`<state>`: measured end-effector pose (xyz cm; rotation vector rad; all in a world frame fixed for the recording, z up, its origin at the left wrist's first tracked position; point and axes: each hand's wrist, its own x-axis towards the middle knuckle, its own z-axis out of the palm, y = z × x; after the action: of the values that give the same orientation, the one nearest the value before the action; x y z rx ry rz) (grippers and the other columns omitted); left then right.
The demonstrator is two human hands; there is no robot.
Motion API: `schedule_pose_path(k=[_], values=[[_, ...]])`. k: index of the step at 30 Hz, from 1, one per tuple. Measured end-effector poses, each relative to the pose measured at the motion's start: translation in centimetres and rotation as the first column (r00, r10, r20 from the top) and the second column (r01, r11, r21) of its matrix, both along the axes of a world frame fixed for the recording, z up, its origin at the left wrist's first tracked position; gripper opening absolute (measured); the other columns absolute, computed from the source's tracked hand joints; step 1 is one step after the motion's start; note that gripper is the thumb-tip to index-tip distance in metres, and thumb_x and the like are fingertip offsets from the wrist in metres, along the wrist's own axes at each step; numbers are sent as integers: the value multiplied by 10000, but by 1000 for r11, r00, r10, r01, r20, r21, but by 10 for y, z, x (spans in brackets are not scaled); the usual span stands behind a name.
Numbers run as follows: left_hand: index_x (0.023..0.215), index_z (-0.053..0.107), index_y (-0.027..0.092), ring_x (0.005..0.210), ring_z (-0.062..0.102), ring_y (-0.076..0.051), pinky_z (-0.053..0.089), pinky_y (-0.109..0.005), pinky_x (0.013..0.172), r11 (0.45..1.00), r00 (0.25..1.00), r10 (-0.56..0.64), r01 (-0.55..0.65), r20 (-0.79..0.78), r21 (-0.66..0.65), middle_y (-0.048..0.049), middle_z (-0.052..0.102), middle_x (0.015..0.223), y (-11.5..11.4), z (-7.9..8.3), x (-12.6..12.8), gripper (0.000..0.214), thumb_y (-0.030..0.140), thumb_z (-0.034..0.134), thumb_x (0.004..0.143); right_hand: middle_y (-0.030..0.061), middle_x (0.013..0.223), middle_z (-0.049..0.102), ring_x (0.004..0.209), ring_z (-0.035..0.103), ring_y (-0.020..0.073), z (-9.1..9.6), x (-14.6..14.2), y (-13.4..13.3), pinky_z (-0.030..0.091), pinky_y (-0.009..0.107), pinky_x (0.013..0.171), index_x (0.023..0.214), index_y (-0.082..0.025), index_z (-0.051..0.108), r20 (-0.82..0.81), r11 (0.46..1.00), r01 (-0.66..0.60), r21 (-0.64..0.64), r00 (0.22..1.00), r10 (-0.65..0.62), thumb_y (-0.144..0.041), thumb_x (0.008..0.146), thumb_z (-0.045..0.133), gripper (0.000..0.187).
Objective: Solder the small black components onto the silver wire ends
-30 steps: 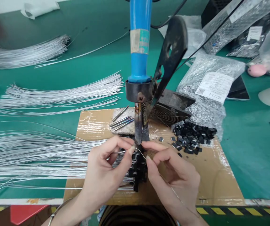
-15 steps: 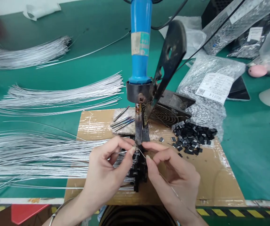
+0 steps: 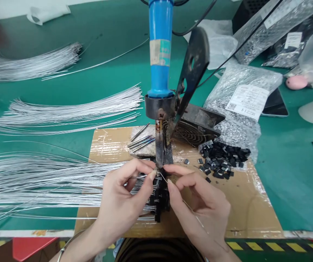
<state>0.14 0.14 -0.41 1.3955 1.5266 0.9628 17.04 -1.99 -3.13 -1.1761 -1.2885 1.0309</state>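
A blue-handled soldering iron (image 3: 160,54) is held upright in a stand, tip down. Just left of its tip, my left hand (image 3: 130,193) pinches the end of a white wire (image 3: 143,176) between thumb and index finger. Opposite it, my right hand (image 3: 200,203) grips a thin strand of solder wire (image 3: 164,178), whose end reaches the iron's tip; its tail runs down across my palm. Under my fingertips lies a dark row of small black connectors (image 3: 157,203) with wires leading left. The exact joint at the tip is partly hidden by my fingers.
Bundles of white wires (image 3: 71,109) lie on the green mat at left. Loose black connectors (image 3: 224,160) are heaped on cardboard (image 3: 249,211) at right. A small fan (image 3: 197,127) stands behind the iron, near plastic bags (image 3: 243,91). Spare iron tips (image 3: 142,142) rest on a pad.
The view has shifted slightly, moving the iron and stand a little left in the picture. Both hands keep nearly the same pose at the iron's tip.
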Motion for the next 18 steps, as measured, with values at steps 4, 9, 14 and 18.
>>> schedule_pose_path(k=[4, 9, 14, 18], values=[[817, 729, 235, 890, 735, -146, 541, -175, 699, 1000, 1000, -8, 8, -3, -8, 2, 781, 937, 0, 0, -1, 143, 134, 704, 916, 24, 1176, 796, 1032, 778, 141, -1, 0, 0, 583, 223, 958, 837, -215, 638, 3, 1000, 1, 4, 1000, -1, -36, 894, 699, 197], [812, 726, 242, 869, 736, -127, 539, -167, 723, 1000, 1000, -20, 20, 2, -6, 20, 777, 931, -1, 0, 0, 157, 132, 697, 919, 22, 1151, 800, 1012, 780, 135, -2, -2, 2, 585, 209, 929, 840, -215, 644, 20, 1000, 15, 19, 1000, -15, -36, 895, 701, 195], [832, 730, 247, 864, 729, -120, 540, -167, 745, 1000, 1000, -19, 20, 15, -4, 28, 773, 926, -1, 1, 0, 154, 131, 693, 926, 20, 1155, 800, 1003, 779, 131, -1, -2, 0, 586, 211, 927, 849, -216, 647, 43, 999, 17, 41, 999, -19, -37, 892, 708, 194], [826, 726, 243, 854, 723, -114, 534, -162, 734, 1000, 1000, -20, 20, 8, -7, 28, 769, 931, 0, 1, 0, 147, 139, 698, 927, 19, 1159, 801, 1002, 783, 131, -2, -2, -1, 588, 209, 921, 843, -216, 647, 53, 999, 25, 38, 998, -27, -39, 892, 709, 194]])
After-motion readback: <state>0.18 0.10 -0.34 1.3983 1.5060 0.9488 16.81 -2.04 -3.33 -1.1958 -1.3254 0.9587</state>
